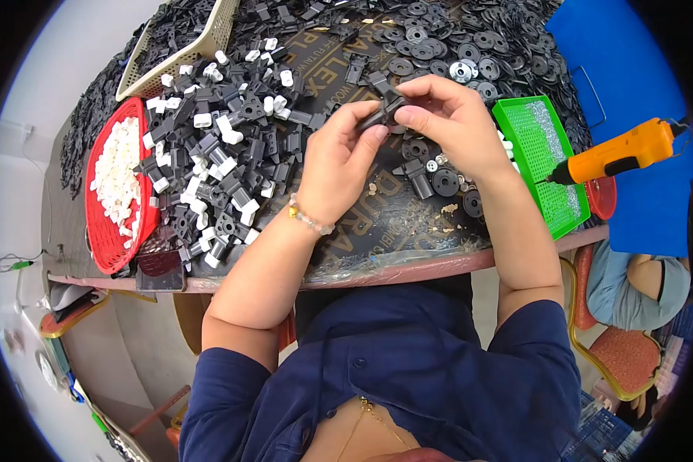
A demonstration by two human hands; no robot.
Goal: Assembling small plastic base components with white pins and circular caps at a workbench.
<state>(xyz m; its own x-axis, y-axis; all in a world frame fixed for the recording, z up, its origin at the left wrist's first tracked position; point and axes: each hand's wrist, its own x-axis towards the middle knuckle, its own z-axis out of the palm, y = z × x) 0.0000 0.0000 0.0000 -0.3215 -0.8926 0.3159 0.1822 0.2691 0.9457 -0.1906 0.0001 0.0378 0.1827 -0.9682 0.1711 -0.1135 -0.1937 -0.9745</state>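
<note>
Over the middle of the table, a black plastic part (383, 86) with a squared block on it sits between my two hands. My left hand (335, 158) pinches its lower left side between thumb and fingers. From the right, my right hand (458, 127) grips the same part, thumb against its edge. The fingers hide some of its shape. Just below my hands lie a few loose pieces, among them a black disc (445, 182) and a black block-shaped part (418, 180). To the left spreads a heap of black plastic parts (246, 108), many with white caps.
A red basket (92, 223) of white pieces stands at left, a beige basket (212, 38) behind. Black discs (423, 50) pile up at the back right. An orange electric screwdriver (624, 150) hangs over a green tray (527, 138) of small metal pieces. Another person's leg (643, 277) shows at right.
</note>
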